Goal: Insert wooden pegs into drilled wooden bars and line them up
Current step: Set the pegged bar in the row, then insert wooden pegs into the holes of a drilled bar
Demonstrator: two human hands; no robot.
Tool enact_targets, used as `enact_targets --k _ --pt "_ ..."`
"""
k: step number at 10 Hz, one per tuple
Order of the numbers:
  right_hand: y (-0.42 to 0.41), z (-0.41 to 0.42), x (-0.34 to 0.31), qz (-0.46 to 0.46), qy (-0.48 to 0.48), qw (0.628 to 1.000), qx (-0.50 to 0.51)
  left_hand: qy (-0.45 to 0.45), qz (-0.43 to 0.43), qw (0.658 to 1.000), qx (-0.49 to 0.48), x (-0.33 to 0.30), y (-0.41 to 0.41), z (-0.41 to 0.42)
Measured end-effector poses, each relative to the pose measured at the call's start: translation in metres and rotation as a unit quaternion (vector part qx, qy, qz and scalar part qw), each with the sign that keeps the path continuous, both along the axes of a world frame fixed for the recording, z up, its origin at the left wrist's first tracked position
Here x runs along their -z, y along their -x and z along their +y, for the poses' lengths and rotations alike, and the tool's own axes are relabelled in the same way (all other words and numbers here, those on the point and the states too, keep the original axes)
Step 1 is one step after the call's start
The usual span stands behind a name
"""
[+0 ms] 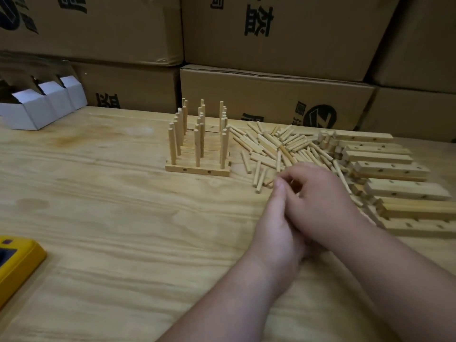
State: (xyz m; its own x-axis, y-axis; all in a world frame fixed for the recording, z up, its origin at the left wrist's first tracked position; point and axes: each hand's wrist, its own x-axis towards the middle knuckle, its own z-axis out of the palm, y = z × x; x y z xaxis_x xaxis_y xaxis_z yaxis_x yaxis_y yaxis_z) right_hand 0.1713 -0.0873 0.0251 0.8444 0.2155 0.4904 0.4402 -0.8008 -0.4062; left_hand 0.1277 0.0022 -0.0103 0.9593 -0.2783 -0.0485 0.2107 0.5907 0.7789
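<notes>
Pegs [278, 149] heaped on plywood table [111, 193]; cartons [271, 95] behind.

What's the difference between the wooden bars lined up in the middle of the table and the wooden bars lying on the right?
The lined-up wooden bars carry upright pegs in three rows; the loose wooden bars on the right show empty drilled holes. The lined-up bars sit flush side by side; the loose bars lie overlapping in an untidy stack. Both are pale wood with side holes.
</notes>
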Motion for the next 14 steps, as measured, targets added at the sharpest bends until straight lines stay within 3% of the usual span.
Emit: enact_targets --k 1,2,3,5,7,9,10,12,13,14 --pt "0.051 -0.041 0.015 -0.017 -0.013 1.0 -0.009 -0.092 -0.01 0.996 0.01 0.003 0.0 0.002" --pt "0.067 -0.071 0.028 -0.024 -0.043 0.998 0.042 -0.12 -0.043 0.992 0.002 0.005 0.0 -0.001" --pt "0.063 -0.076 0.026 -0.035 -0.06 0.992 0.107 -0.121 -0.068 0.99 -0.016 -0.001 0.004 -0.007" --pt "0.058 -0.072 0.029 -0.014 -0.05 0.99 0.13 -0.14 -0.149 0.974 -0.102 0.002 0.009 -0.012" --pt "0.05 -0.09 0.023 0.044 -0.04 0.979 0.197 -0.183 -0.164 0.949 -0.195 -0.001 0.016 -0.015" --pt "0.06 -0.081 0.023 0.049 -0.05 0.986 0.15 -0.211 -0.156 0.925 -0.275 -0.003 0.029 -0.012" --pt "0.056 -0.084 0.017 0.033 -0.077 0.992 0.095 -0.232 -0.153 0.898 -0.342 -0.001 0.032 -0.006" --pt "0.029 -0.122 0.008 0.05 -0.025 0.996 0.067 -0.532 -0.21 0.722 -0.389 -0.002 0.014 0.017" --pt "0.029 -0.127 0.012 0.105 0.083 0.988 0.075 -0.55 -0.163 0.742 -0.347 -0.001 0.004 0.021" --pt "0.03 -0.129 0.016 0.129 0.153 0.976 0.085 -0.552 -0.181 0.752 -0.312 0.004 0.005 0.019"
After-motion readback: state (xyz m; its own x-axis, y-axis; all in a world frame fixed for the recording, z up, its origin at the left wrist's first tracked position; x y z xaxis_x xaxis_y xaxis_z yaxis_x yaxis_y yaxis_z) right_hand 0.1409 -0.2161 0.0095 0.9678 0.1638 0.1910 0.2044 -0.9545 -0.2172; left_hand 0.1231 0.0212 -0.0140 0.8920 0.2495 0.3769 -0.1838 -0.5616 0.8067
